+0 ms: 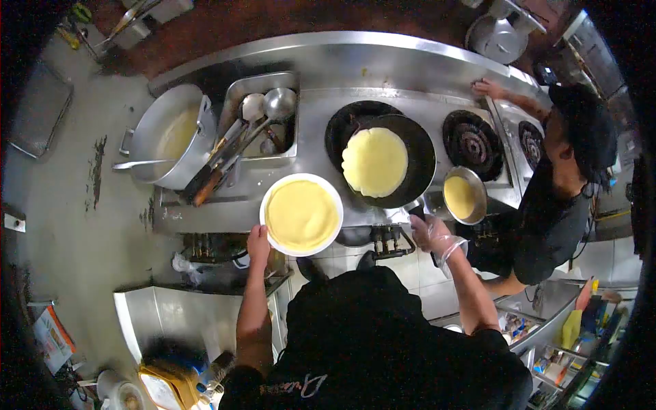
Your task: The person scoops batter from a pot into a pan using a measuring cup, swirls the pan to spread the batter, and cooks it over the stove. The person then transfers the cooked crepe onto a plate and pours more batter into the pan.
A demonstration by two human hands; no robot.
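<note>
My left hand (258,244) is closed on the rim of a white plate (336,205), which bears round yellow pancakes (301,215). In a clear plastic glove, my right hand (430,236) grips the handle of a black frying pan (425,152). A thin yellow pancake (375,162) with an uneven left edge lies in the pan, reaching over its left rim. The pan sits over the right part of a dark burner (342,130). Just right of the pan stands a metal bowl (480,199) of yellow batter (460,196).
A large pot (147,147) with a spoon stands at the left. Beside it, a metal tray (295,147) holds ladles (279,104). Another burner (473,141) lies right of the pan. A co-worker (564,184) in black leans in at the right, one hand on the stove's far edge.
</note>
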